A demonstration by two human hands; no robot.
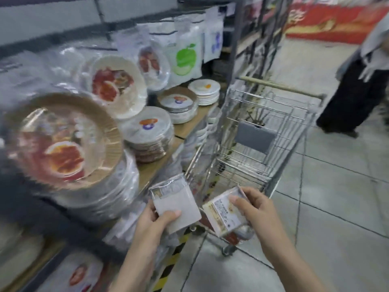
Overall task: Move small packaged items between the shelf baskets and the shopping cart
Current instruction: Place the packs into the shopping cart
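- Two flat clear-wrapped packets, one per hand, near the wire shopping cart (pixel 259 131).
- Left hand (pixel 155 220) pinches the pale grey packet (pixel 176 205), thumb on top.
- Right hand (pixel 254 209) pinches the cream labelled packet (pixel 224 213).

Shiny wire-metal cart (pixel 261 131), glossy plastic-wrapped plates (pixel 69 144), wooden shelf board (pixel 189 123), smooth matt floor tiles (pixel 336 207)

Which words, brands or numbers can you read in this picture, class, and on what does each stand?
None can be read.
Packet in the right hand: printed label, too small and blurred.
Packet in the left hand: no text legible.
Red banner: yellow lettering, blurred.
Hanging bags: pictures only, print blurred.
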